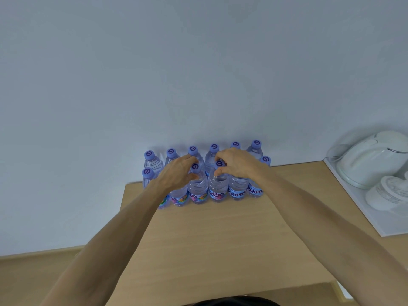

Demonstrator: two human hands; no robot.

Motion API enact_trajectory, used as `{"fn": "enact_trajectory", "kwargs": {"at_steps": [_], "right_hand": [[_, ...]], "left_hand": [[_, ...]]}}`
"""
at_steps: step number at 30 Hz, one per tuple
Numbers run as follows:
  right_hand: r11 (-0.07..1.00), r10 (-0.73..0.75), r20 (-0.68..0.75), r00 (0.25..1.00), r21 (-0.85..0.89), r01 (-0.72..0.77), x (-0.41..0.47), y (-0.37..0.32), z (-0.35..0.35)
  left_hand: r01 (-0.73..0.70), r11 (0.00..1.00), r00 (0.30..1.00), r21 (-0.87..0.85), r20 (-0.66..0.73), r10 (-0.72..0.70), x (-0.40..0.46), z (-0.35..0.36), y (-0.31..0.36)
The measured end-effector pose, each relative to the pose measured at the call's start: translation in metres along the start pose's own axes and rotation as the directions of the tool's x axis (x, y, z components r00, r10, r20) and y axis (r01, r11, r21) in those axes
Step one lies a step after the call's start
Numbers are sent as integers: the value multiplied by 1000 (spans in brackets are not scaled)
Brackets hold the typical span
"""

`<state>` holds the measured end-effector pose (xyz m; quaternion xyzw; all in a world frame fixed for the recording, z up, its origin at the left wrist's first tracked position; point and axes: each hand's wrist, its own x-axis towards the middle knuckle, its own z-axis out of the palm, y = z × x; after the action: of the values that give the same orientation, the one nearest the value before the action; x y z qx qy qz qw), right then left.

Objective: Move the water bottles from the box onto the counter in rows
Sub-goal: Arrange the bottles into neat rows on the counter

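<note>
Several clear water bottles with purple caps stand in two rows against the white wall, beyond the far edge of a cardboard box (205, 235) whose flat top fills the middle. My left hand (176, 174) grips the neck of a front-row bottle (197, 188) from the left, thumb and fingers curled round it below the cap. My right hand (237, 163) pinches the neck of the neighbouring front-row bottle (217, 186) just under its cap. Both bottles stand upright in line with the others. The back row (152, 161) is partly hidden behind my hands.
A white tray (375, 224) at the right holds a white kettle-like appliance (373, 157) and a white lidded jar (388, 193). The wooden counter (293, 173) runs along the wall. Another wood surface (33, 277) shows at lower left.
</note>
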<state>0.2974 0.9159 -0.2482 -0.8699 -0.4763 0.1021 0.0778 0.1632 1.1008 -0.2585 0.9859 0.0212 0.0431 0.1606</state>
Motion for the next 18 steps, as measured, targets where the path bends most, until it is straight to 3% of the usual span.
{"fn": "enact_trajectory", "kwargs": {"at_steps": [5, 11, 18], "right_hand": [[998, -63, 50, 997, 27, 61, -4, 4, -1], [998, -27, -5, 1000, -49, 27, -1, -1, 1], [999, -50, -17, 999, -23, 49, -2, 3, 2]], "left_hand": [[13, 1000, 1000, 10, 4, -13, 0, 0, 1], [30, 999, 999, 17, 12, -30, 0, -1, 4], [32, 999, 999, -2, 10, -32, -2, -1, 5]]}}
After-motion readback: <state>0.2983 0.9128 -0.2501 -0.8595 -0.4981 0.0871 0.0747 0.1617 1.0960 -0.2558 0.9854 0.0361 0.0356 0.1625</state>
